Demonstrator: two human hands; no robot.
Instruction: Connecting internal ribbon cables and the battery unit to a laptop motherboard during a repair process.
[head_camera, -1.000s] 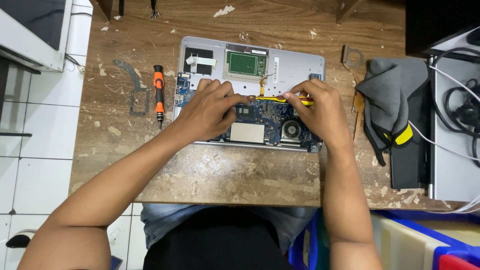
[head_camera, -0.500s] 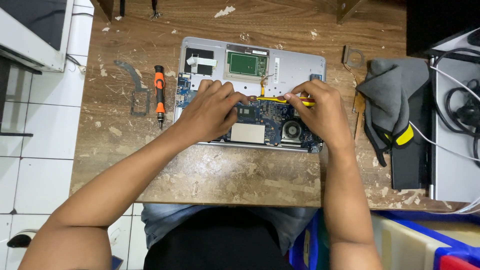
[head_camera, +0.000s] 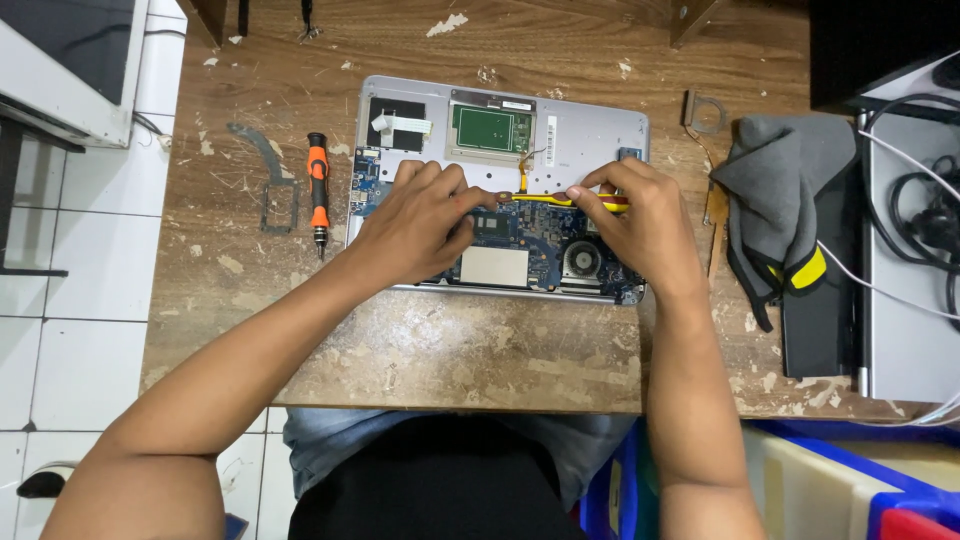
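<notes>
An opened silver laptop base (head_camera: 590, 130) lies on the worn wooden table, its blue circuit board (head_camera: 540, 250), fan (head_camera: 581, 260) and green board (head_camera: 490, 128) exposed. My right hand (head_camera: 645, 225) grips a yellow tool (head_camera: 550, 200) held level over the board, tip pointing left. My left hand (head_camera: 420, 220) rests on the board, its fingertips meeting the tool's tip near the middle.
An orange-and-black screwdriver (head_camera: 318, 190) and a grey metal bracket (head_camera: 272, 180) lie left of the laptop. A grey cloth with yellow trim (head_camera: 780, 190) and a small metal ring part (head_camera: 705, 112) sit to the right, beside cables (head_camera: 915, 215). Blue bins (head_camera: 830, 480) stand below the table edge.
</notes>
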